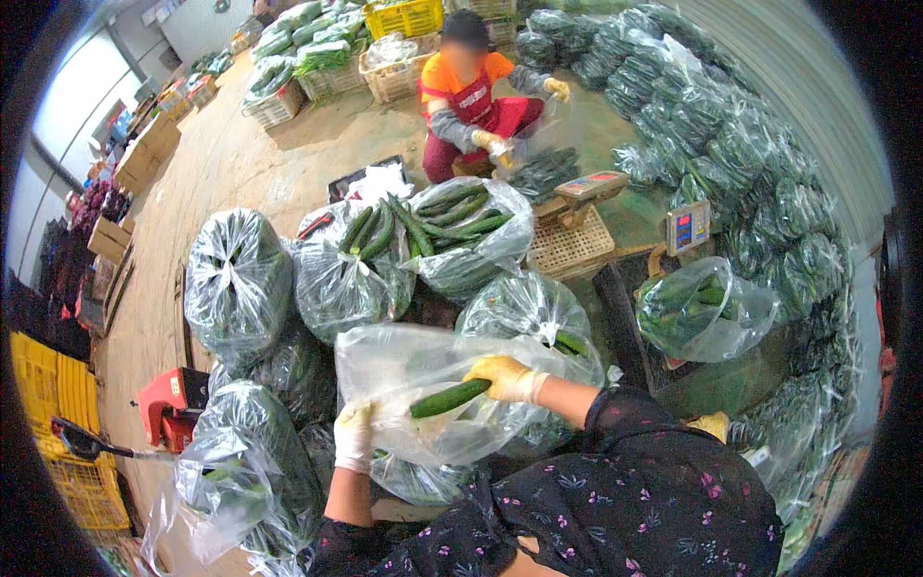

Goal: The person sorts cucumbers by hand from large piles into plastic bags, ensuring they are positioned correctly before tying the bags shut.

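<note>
My right hand [501, 379], in a yellowish glove, grips one end of a dark green cucumber [448, 399]. The cucumber lies tilted across a clear plastic bag [404, 353], in front of it or at its mouth; I cannot tell which. At the left edge of this bag, my gloved left hand [355, 425] pinches the film. Just beyond stands a knotted bag of cucumbers [523, 306]. Farther off, loose cucumbers [447, 223] lie on top of an open full bag [469, 270], with a tied bag [353, 296] beside it.
A digital scale [689, 227] carrying a bagged load [703, 306] is at right. Another scale [591, 185] stands by a crouching co-worker [476, 108] handling a bag. Bagged produce [757, 159] lines the right wall. A red pallet jack [169, 404] and yellow crates [79, 461] are at left.
</note>
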Tool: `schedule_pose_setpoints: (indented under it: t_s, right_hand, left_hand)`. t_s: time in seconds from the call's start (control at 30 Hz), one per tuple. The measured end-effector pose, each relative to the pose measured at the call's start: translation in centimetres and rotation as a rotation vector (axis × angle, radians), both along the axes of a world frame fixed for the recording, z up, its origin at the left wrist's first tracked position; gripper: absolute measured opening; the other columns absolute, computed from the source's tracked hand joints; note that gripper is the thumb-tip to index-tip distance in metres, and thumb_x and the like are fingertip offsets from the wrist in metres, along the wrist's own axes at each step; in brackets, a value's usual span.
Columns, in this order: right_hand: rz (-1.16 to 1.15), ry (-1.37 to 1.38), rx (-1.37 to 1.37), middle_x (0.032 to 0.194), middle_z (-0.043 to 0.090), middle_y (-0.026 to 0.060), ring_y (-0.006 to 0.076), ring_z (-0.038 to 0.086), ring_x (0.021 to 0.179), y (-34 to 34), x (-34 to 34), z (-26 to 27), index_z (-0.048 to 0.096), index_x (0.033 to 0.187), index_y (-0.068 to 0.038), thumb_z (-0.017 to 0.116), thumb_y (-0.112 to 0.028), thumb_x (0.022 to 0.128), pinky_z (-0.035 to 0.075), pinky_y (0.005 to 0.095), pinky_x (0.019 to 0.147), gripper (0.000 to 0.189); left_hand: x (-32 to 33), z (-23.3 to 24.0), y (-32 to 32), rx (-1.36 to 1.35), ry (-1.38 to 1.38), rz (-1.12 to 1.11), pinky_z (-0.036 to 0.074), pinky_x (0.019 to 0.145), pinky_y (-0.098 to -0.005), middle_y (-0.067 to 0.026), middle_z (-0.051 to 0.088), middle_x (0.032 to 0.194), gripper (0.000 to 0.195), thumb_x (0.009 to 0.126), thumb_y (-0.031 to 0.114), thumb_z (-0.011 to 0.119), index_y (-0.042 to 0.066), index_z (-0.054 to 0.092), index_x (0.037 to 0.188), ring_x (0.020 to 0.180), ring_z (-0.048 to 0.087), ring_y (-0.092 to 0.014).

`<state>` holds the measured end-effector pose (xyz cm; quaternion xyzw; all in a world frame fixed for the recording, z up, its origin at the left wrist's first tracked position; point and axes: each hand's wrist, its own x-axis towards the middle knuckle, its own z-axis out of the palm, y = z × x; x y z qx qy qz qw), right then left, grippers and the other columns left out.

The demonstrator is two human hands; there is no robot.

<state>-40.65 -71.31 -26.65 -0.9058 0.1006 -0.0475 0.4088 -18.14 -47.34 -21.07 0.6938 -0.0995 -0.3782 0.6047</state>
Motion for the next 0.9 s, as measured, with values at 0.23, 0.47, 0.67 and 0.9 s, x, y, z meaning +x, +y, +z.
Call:
schedule_pose_setpoints:
  t_s: [0.23,0.47,0.67,0.9]
  right_hand:
    - [-0.092,-0.066,0.861,0.109,0.063,0.0006,0.0115,0.054,0.103,-0.6,-6.1,7.0,0.060,0.121,-0.009,0.080,-0.018,0.076,0.043,0.0311,0.094,0.049]
    - [-0.271,-0.550,0.811,0.117,0.063,0.0071,0.0191,0.057,0.111,-8.0,-20.7,14.1,0.057,0.123,-0.003,0.073,-0.016,0.083,0.042,0.0363,0.101,0.045]
    - [-1.120,-0.298,0.746,0.100,0.065,0.0027,0.0134,0.060,0.091,-14.0,-44.9,15.1,0.062,0.116,-0.005,0.071,-0.010,0.077,0.048,0.0307,0.085,0.039]
    - [-1.262,0.603,-0.527,0.094,0.068,0.0127,0.0310,0.065,0.091,-22.6,-61.5,8.7,0.068,0.100,-0.013,0.062,-0.011,0.075,0.051,0.0416,0.078,0.025]
  left_hand:
    - [-3.0,1.6,-1.4,-0.039,0.016,-0.023,0.050,0.080,-0.0277,-0.0034,0.066,0.099,0.017,0.089,0.011,0.061,0.002,0.065,0.103,0.086,0.060,-0.013]
    - [-3.6,2.9,-1.0,-0.017,-0.126,0.050,0.051,0.079,-0.0338,-0.0070,0.063,0.104,0.028,0.089,0.017,0.059,-0.002,0.062,0.109,0.090,0.060,-0.019]
    - [-7.6,6.9,-4.7,-0.078,0.092,0.060,0.050,0.092,-0.0427,-0.0160,0.060,0.120,0.039,0.084,0.012,0.058,-0.003,0.056,0.121,0.107,0.060,-0.030]
    - [-8.5,10.7,-5.8,0.025,0.024,0.060,0.043,0.100,-0.0495,-0.0176,0.051,0.134,0.055,0.090,0.031,0.053,0.001,0.045,0.135,0.119,0.052,-0.034]
